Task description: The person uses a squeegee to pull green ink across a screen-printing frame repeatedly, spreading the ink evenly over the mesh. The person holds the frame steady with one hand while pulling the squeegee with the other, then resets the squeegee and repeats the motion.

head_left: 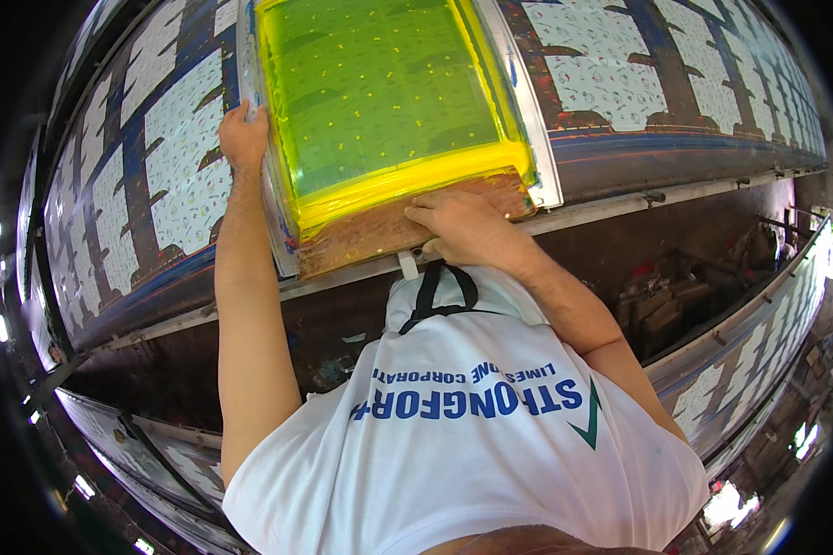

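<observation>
1. I am watching a flat mesh screen (389,88) lying across a long table (620,163), its near end reaching the rail (611,205) along the table's edge, just in front of the person.
2. The left hand (243,136) is grasping the screen's left side bar (277,199), fingers curling in from the outer side. I am reading this as steadying: the straight arm is giving reach well up the bar.
3. The right hand (467,225) is resting on the brown wooden strip (361,239) at the near end, fingers lying across its top, thumb near the lower edge. I cannot tell whether it is pinching or only pressing, as the underside is hidden.
4. The two hands are bearing on adjoining sides, one left and one near; I am judging that this is letting them control both slide and tilt.
5. Bright yellow colour (407,174) is bordering the mesh, thickest toward the strip. I am supposing the bare wood is offering a cleaner hold.
6. Pale patterned pieces (602,69) are lying in rows on both sides of the screen.
</observation>
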`<control>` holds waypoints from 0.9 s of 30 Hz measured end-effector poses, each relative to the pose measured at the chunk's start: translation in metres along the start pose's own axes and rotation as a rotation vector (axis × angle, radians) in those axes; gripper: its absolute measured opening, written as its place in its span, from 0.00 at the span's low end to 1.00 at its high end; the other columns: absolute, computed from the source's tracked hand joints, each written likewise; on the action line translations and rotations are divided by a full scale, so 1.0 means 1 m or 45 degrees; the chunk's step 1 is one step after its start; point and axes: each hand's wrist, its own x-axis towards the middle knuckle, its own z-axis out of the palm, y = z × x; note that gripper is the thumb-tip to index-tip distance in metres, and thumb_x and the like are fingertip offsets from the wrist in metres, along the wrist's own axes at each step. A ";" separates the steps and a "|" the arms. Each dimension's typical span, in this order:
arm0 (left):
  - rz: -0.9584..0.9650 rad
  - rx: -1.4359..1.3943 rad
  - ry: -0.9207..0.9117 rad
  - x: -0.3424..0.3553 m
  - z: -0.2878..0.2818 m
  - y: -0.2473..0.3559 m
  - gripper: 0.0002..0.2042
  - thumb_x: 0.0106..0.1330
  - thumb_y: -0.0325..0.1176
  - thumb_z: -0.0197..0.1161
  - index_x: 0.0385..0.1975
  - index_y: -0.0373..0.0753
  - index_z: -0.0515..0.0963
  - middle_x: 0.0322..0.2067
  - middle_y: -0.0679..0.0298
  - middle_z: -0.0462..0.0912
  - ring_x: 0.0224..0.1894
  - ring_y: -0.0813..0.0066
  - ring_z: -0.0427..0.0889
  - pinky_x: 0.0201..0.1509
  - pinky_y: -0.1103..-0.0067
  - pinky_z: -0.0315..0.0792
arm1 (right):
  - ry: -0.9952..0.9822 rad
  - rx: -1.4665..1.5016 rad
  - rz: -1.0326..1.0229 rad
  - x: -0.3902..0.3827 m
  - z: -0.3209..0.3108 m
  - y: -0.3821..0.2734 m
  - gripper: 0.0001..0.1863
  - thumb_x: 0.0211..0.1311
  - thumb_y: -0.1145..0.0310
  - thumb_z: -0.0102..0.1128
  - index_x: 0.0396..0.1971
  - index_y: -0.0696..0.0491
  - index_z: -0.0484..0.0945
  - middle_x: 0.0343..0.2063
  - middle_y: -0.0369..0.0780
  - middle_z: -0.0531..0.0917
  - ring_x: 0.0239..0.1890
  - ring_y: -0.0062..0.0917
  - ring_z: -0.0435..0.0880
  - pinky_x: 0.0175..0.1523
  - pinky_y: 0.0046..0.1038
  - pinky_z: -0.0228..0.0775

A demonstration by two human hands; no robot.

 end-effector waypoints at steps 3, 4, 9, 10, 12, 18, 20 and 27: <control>0.029 -0.012 -0.011 0.004 0.005 0.012 0.24 0.66 0.49 0.73 0.57 0.43 0.89 0.54 0.52 0.89 0.58 0.50 0.85 0.64 0.59 0.78 | 0.182 0.259 0.139 -0.009 -0.028 0.058 0.26 0.65 0.62 0.74 0.60 0.57 0.84 0.55 0.51 0.87 0.58 0.46 0.86 0.65 0.44 0.77; 0.064 -0.026 -0.020 0.005 0.003 0.013 0.24 0.66 0.49 0.73 0.58 0.43 0.89 0.54 0.52 0.89 0.58 0.50 0.85 0.64 0.59 0.78 | 0.334 0.287 0.171 -0.013 -0.036 0.077 0.25 0.66 0.61 0.73 0.59 0.57 0.85 0.53 0.50 0.88 0.56 0.46 0.87 0.63 0.44 0.78; -0.047 0.058 0.003 -0.002 -0.024 0.003 0.23 0.66 0.49 0.73 0.58 0.45 0.89 0.54 0.56 0.89 0.57 0.53 0.87 0.62 0.60 0.79 | 0.876 0.158 0.697 -0.027 -0.068 0.152 0.26 0.67 0.57 0.73 0.58 0.59 0.85 0.54 0.53 0.87 0.57 0.48 0.87 0.63 0.44 0.78; 0.004 0.023 0.002 -0.002 -0.028 0.002 0.23 0.66 0.49 0.73 0.58 0.45 0.89 0.54 0.56 0.90 0.56 0.53 0.87 0.62 0.61 0.80 | 0.878 0.162 0.772 -0.025 -0.071 0.161 0.27 0.65 0.57 0.75 0.58 0.59 0.85 0.53 0.53 0.87 0.56 0.48 0.87 0.63 0.44 0.79; 0.015 0.003 -0.011 -0.001 -0.030 0.004 0.23 0.65 0.49 0.74 0.58 0.45 0.90 0.54 0.56 0.90 0.56 0.53 0.87 0.62 0.62 0.80 | 0.851 0.106 0.817 -0.018 -0.072 0.171 0.28 0.63 0.55 0.77 0.56 0.59 0.86 0.52 0.54 0.87 0.55 0.49 0.87 0.62 0.45 0.79; -0.140 -0.033 -0.014 -0.003 -0.027 0.009 0.24 0.65 0.50 0.75 0.57 0.46 0.90 0.51 0.56 0.92 0.54 0.54 0.89 0.61 0.64 0.81 | 0.756 -0.073 0.838 -0.007 -0.067 0.172 0.33 0.51 0.58 0.82 0.55 0.61 0.86 0.45 0.50 0.86 0.50 0.46 0.87 0.57 0.42 0.81; -0.135 -0.007 -0.044 -0.003 -0.027 0.006 0.24 0.66 0.51 0.75 0.57 0.46 0.90 0.50 0.56 0.92 0.53 0.54 0.89 0.60 0.64 0.81 | 0.782 -0.062 0.813 -0.009 -0.072 0.168 0.30 0.48 0.60 0.81 0.52 0.60 0.87 0.42 0.48 0.86 0.48 0.43 0.88 0.54 0.41 0.82; -0.125 -0.100 -0.062 0.017 -0.040 0.010 0.22 0.64 0.48 0.78 0.54 0.45 0.91 0.45 0.57 0.93 0.42 0.60 0.89 0.51 0.68 0.82 | 0.902 -0.037 0.568 -0.016 -0.113 0.161 0.29 0.46 0.58 0.78 0.49 0.59 0.89 0.38 0.48 0.85 0.42 0.43 0.88 0.49 0.43 0.82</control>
